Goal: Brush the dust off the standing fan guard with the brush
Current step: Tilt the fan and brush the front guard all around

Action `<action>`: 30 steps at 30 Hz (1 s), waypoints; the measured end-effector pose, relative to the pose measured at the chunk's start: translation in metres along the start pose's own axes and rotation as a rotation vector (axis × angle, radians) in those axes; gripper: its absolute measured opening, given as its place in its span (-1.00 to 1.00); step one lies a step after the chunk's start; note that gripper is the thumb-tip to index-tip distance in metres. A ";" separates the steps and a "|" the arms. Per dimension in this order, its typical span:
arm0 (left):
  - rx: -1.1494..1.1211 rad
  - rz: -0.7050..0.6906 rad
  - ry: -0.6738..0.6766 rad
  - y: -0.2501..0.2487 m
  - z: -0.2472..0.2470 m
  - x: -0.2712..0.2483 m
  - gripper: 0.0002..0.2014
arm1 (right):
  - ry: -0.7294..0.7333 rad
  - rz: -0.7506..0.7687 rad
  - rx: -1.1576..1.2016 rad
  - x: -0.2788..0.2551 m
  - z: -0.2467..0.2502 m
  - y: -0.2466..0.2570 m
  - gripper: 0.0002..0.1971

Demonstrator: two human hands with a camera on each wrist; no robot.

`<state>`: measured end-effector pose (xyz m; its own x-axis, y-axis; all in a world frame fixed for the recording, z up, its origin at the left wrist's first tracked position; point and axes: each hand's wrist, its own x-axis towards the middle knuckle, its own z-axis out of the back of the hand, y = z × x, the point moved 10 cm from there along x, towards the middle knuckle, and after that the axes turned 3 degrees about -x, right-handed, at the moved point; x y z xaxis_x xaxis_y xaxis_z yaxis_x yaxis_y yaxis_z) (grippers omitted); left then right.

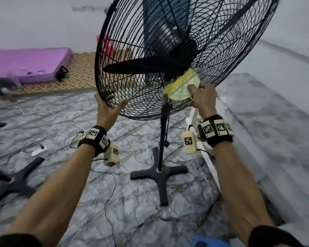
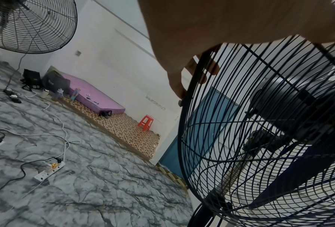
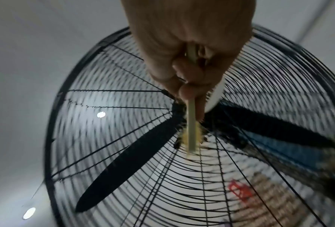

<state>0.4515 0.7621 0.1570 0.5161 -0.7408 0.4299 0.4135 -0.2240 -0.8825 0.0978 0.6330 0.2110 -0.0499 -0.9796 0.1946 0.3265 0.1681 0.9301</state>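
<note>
A black standing fan tilts toward me, its wire guard (image 1: 221, 50) covering dark blades (image 1: 141, 66). My left hand (image 1: 111, 104) holds the guard's lower left rim, with the thumb in front and the fingers behind. The left wrist view shows those fingers (image 2: 179, 86) wrapped round the rim (image 2: 180, 138). My right hand (image 1: 202, 97) grips a pale green brush (image 1: 182, 84) and presses its yellow bristles onto the wires near the guard's centre. In the right wrist view the brush (image 3: 192, 132) runs from my fist (image 3: 186, 53) onto the guard (image 3: 124, 92).
The fan's pole (image 1: 161, 139) stands on a cross base (image 1: 159, 173) on the marble floor. A second fan's base (image 1: 12, 182) lies at the left. Cables and a power strip (image 2: 48, 170) trail over the floor. A white frame (image 1: 209, 161) stands at the right, a purple mattress (image 1: 29, 63) at the back left.
</note>
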 end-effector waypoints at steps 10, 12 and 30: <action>-0.026 -0.018 -0.004 0.002 0.003 -0.001 -0.20 | 0.034 -0.098 0.113 -0.005 -0.002 -0.033 -0.84; -0.010 -0.016 -0.014 0.007 0.004 -0.001 -0.05 | -0.049 -0.122 0.262 -0.012 0.003 -0.045 -0.66; -0.061 0.118 -0.017 0.046 -0.001 0.003 -0.05 | -0.243 -0.036 0.748 -0.027 -0.010 -0.048 -0.37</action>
<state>0.4710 0.7485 0.1176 0.5716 -0.7536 0.3247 0.3027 -0.1741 -0.9371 0.0933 0.6504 0.1577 -0.2815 -0.9489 0.1424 -0.3967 0.2502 0.8832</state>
